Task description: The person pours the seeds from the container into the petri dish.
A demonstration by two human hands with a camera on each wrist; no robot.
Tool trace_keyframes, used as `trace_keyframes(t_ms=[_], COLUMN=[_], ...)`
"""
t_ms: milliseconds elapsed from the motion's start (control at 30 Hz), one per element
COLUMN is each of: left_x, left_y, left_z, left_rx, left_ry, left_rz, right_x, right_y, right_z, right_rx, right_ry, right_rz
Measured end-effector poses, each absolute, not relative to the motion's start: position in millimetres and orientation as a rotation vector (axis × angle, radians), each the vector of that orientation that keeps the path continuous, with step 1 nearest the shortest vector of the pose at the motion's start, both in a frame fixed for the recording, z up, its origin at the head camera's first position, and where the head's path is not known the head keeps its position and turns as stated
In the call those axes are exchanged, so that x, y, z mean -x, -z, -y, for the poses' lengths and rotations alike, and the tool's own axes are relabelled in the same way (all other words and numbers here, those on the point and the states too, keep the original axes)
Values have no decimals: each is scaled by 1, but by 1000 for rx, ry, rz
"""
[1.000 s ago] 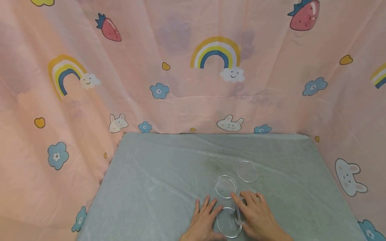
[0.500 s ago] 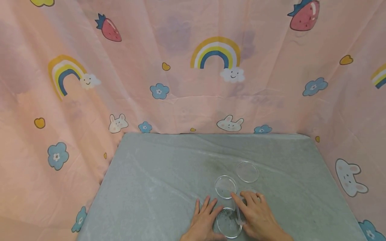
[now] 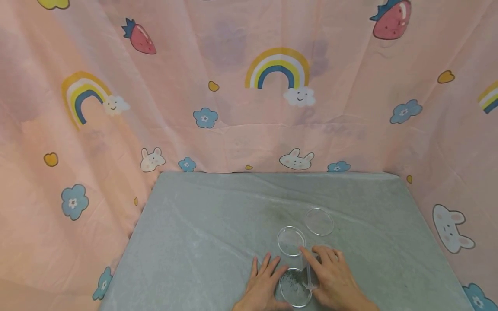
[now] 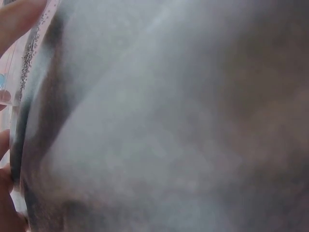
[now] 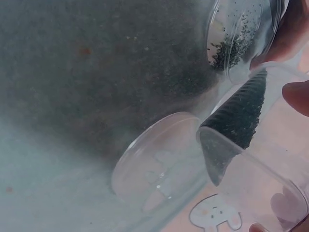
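My right hand point(image 3: 334, 278) grips a clear plastic box point(image 3: 313, 276) tipped over the near petri dish point(image 3: 297, 299). In the right wrist view, dark granules point(image 5: 236, 116) slope toward the box's lowered side. More loose dark granules point(image 3: 291, 280) lie scattered in that dish. My left hand point(image 3: 261, 285) spreads on the cloth, its index finger and thumb reaching round the dish's left rim. The left wrist view is mostly blurred grey; the granules point(image 4: 28, 60) show at its left edge.
A second petri dish point(image 3: 292, 255), with a few specks in it, stands just beyond my right fingertips. Farther back right lies another clear round dish or lid point(image 3: 319, 234). Grey cloth point(image 3: 202, 233) covers the table; a pink printed curtain point(image 3: 233, 142) surrounds it.
Dark granules have appeared in the near dish and grown in amount. The box in my right hand has tipped further, while my left hand has stayed in place.
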State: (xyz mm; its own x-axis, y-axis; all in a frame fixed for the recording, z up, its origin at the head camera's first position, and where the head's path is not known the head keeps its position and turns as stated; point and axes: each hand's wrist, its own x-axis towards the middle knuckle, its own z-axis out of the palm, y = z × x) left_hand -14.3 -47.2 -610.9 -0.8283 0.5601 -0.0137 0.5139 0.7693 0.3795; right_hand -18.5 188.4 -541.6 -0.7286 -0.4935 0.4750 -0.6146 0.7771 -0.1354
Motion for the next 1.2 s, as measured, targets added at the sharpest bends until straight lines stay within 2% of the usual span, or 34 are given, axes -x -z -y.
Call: trace_keyframes(t_ms=[500,733,933,1200], left_x=[13,14,14,14], left_y=[615,617,617,616], left_z=[48,49,50,50], left_rx=[-903,-915,-944,-946], left_ry=[-518,-517,-512,-511], left_rz=[-2876,-2892,-2920,-2933], right_x=[16,21,21,42], right_y=[558,560,557,567], right_z=[-197,-206,-221,-266], right_rx=[-611,-540,-235,102], right_ry=[-629,-940,-1117,-1232], right_rz=[2472,2405,2501,2436])
